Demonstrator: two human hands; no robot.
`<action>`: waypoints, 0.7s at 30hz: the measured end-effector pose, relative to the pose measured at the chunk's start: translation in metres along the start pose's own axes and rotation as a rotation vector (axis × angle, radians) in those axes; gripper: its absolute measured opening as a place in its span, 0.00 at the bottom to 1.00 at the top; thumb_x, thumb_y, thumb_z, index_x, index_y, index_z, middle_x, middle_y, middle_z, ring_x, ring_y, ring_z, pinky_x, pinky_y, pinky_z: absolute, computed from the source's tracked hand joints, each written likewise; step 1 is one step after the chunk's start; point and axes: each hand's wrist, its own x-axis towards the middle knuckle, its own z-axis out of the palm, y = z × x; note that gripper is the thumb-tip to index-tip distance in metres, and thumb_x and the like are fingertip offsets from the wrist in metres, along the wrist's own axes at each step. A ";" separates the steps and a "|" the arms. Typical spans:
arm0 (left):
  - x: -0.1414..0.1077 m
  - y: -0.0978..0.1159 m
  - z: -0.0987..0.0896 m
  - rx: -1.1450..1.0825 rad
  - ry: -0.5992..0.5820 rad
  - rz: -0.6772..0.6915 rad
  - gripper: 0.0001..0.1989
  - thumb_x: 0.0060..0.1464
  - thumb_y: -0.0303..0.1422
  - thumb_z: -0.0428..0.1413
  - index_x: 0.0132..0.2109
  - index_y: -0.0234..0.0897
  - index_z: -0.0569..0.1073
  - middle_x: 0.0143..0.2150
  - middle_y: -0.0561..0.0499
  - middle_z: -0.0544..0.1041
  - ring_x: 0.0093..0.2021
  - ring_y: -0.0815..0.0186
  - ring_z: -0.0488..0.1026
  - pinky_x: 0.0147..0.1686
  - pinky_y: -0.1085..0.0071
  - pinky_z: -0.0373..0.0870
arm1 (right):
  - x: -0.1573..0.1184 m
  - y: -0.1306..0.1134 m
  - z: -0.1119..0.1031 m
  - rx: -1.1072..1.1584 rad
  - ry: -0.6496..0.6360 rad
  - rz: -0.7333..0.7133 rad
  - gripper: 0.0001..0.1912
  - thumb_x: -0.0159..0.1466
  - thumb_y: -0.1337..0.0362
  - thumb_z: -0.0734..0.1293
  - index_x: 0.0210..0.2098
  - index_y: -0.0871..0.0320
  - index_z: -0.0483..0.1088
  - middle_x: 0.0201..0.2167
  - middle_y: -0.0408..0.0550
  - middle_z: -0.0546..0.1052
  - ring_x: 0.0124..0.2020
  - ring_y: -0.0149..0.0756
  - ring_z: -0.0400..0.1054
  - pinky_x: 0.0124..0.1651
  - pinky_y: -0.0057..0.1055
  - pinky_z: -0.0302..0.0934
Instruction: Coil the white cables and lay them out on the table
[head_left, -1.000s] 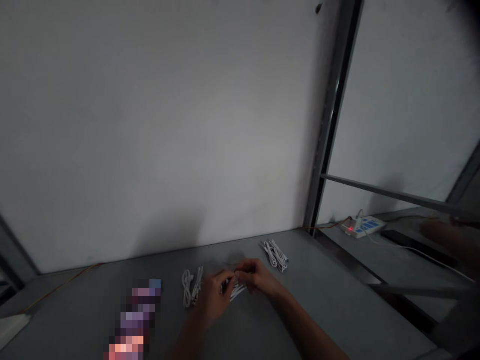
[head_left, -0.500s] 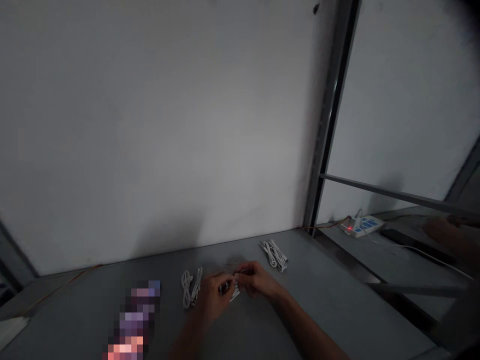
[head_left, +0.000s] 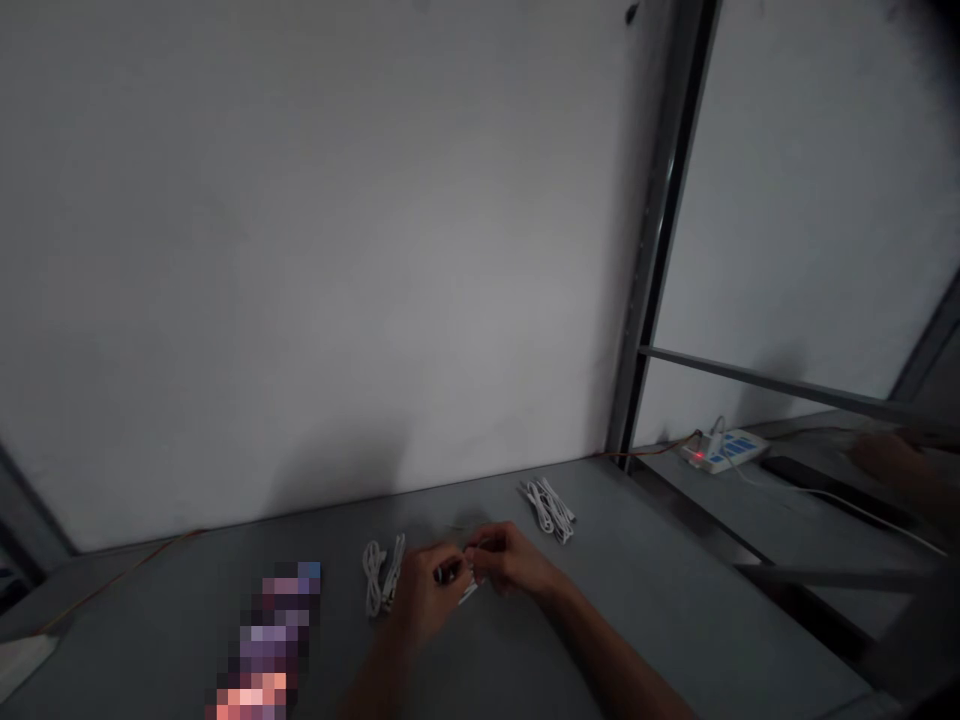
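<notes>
Near the front middle of the grey table (head_left: pixel 600 600), my left hand (head_left: pixel 435 590) is closed round part of a white cable (head_left: pixel 469 592). My right hand (head_left: pixel 504 560) pinches at the same spot, its fingertips meeting those of my left hand; what lies between them is too small to make out. Just left of my left hand rest coiled white cables (head_left: pixel 373 578), partly covered by that hand. Another bundle of white cables (head_left: pixel 549 508) lies further back, to the right of my right hand.
A pixelated object (head_left: pixel 270 640) lies at the left. Beyond the metal upright (head_left: pixel 652 270), a power strip (head_left: pixel 724 452) with a red light and a dark flat object (head_left: pixel 825 485) sit on another surface. Another person's hand (head_left: pixel 885 460) shows at the right edge.
My two hands stay together with only slight finger movement. Less of the white cable shows between them. The cable bundles have not moved.
</notes>
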 end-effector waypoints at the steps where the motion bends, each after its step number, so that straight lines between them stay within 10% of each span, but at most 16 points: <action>1: 0.000 0.000 0.000 0.005 0.008 -0.002 0.12 0.52 0.34 0.49 0.24 0.43 0.73 0.24 0.51 0.75 0.27 0.64 0.69 0.30 0.70 0.63 | 0.000 0.001 0.000 0.000 -0.002 -0.003 0.17 0.54 0.51 0.70 0.29 0.60 0.71 0.18 0.39 0.72 0.10 0.21 0.54 0.14 0.21 0.43; 12: 0.000 -0.004 0.004 0.068 0.096 0.045 0.12 0.50 0.31 0.50 0.21 0.43 0.70 0.21 0.53 0.73 0.24 0.66 0.69 0.27 0.71 0.63 | 0.001 0.003 0.002 0.020 -0.002 -0.018 0.15 0.53 0.54 0.70 0.30 0.60 0.71 0.17 0.38 0.72 0.09 0.21 0.54 0.12 0.20 0.44; 21: 0.009 -0.032 0.007 0.157 0.395 -0.044 0.10 0.51 0.31 0.49 0.25 0.40 0.73 0.20 0.54 0.73 0.22 0.67 0.70 0.28 0.73 0.64 | 0.007 0.009 -0.003 0.070 0.019 -0.039 0.17 0.54 0.51 0.67 0.27 0.62 0.70 0.18 0.40 0.71 0.10 0.22 0.53 0.13 0.23 0.43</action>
